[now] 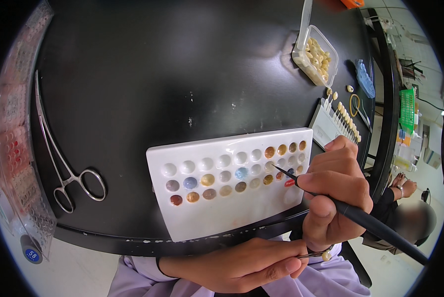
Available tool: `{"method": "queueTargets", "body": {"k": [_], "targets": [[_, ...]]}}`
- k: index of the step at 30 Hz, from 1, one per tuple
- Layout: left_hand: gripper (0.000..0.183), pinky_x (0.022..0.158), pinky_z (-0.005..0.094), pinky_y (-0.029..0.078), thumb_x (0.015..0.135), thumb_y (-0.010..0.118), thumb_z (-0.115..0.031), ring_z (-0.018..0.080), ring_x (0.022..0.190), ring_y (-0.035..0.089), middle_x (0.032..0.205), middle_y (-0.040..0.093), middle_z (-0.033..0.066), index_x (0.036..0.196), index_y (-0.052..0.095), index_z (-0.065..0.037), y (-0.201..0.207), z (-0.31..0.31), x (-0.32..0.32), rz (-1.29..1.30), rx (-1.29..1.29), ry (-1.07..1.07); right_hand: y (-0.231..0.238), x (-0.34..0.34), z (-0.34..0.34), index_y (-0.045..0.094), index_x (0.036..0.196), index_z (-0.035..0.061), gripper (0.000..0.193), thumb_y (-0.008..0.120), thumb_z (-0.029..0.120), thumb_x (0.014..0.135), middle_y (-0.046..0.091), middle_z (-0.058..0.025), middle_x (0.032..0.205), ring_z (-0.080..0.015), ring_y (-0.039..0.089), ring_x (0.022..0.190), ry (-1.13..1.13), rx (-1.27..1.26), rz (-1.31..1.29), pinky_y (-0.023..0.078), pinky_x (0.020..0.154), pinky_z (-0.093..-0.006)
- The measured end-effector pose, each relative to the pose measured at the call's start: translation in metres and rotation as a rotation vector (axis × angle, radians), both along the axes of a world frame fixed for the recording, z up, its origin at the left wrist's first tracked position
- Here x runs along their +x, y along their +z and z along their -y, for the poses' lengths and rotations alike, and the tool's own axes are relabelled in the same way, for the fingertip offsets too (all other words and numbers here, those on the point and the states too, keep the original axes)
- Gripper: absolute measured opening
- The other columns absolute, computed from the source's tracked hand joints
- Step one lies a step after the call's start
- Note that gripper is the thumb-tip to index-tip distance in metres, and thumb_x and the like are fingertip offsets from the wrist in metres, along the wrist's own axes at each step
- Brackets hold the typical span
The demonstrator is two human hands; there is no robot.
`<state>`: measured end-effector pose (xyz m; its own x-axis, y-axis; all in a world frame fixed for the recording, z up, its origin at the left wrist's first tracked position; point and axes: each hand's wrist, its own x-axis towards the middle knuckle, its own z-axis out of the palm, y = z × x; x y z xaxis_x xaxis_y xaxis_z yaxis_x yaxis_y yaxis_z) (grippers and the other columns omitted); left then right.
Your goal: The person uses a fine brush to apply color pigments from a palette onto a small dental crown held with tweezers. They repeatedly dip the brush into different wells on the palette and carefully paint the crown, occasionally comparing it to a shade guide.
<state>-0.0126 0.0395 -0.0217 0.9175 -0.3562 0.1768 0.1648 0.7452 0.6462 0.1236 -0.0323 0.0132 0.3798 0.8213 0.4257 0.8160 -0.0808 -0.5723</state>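
Observation:
My right hand [338,190] is closed around a thin black brush [380,230]. The brush's fine tip reaches over a well in the white paint palette [207,225]. Several of the palette's round wells hold brown, ochre, grey and blue pastes, while the top row is partly bare white. Low in front of my lap, my left hand [247,267] is closed on thin metal tweezers [311,255]; their far part lies by my right hand. At their end sits a small cream tooth crown [326,256]. My fingers hide most of the tweezers.
Scissor-like metal forceps [66,173] lie at left, beside clear boxes [16,148]. Back right are an opened clear box [315,62] of cream teeth, a tooth shade guide [328,121], a blue dental mould [364,79] and a rubber band [354,105]. Another person [405,218] sits at far right.

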Motion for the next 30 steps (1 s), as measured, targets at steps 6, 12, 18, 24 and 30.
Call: {"method": "queueTargets", "body": {"k": [6,12,18,24,30], "targets": [[0.025,0.071,0.0282,0.041,0.096,0.032,-0.022,0.0204,0.077,0.052,0.085,0.05,0.0068,0.096,0.045,0.0,-0.0011,-0.0016,0.0018,0.038,0.031,0.014,0.0029,0.0009,0.0001,0.055,0.078,0.0005,0.032,0.054,0.032,0.087,0.052,-0.0031,0.057,-0.0138,0.048,0.053,0.034,-0.047,-0.021,0.033,0.067,-0.0364],[0.026,0.071,0.0282,0.041,0.096,0.032,-0.023,0.0203,0.076,0.051,0.085,0.05,0.0068,0.095,0.045,-0.001,-0.0013,-0.0014,0.0012,0.041,0.034,0.034,0.0011,0.0004,-0.0023,0.055,0.078,0.0001,0.033,0.054,0.032,0.086,0.051,-0.0025,0.056,-0.0134,0.047,0.052,0.037,-0.033,-0.015,0.033,0.067,-0.036],[0.026,0.07,0.0284,0.041,0.096,0.032,-0.023,0.0197,0.076,0.052,0.085,0.05,0.0069,0.096,0.044,0.0,-0.0018,-0.0001,-0.0018,-0.003,-0.027,-0.017,-0.002,0.0019,-0.0014,0.054,0.077,-0.0002,0.034,0.054,0.032,0.087,0.051,-0.0028,0.056,-0.0137,0.047,0.052,0.05,0.019,-0.044,0.033,0.065,-0.0353],[0.025,0.07,0.0287,0.042,0.096,0.032,-0.023,0.0195,0.076,0.052,0.085,0.05,0.0071,0.098,0.044,0.0,-0.0013,0.0007,-0.0019,-0.005,-0.033,-0.006,0.0007,0.0028,-0.0008,0.054,0.078,-0.0006,0.034,0.054,0.032,0.086,0.053,-0.0046,0.058,-0.0142,0.048,0.053,0.037,-0.001,-0.035,0.033,0.064,-0.0351],[0.025,0.07,0.0286,0.042,0.096,0.032,-0.022,0.0196,0.076,0.052,0.086,0.05,0.0072,0.1,0.044,0.0,-0.0015,0.0011,-0.0023,-0.008,-0.011,-0.008,0.0036,0.0029,-0.0017,0.054,0.078,-0.0004,0.034,0.054,0.033,0.086,0.053,-0.005,0.058,-0.0142,0.048,0.053,0.033,-0.04,-0.014,0.033,0.064,-0.0352]]}}
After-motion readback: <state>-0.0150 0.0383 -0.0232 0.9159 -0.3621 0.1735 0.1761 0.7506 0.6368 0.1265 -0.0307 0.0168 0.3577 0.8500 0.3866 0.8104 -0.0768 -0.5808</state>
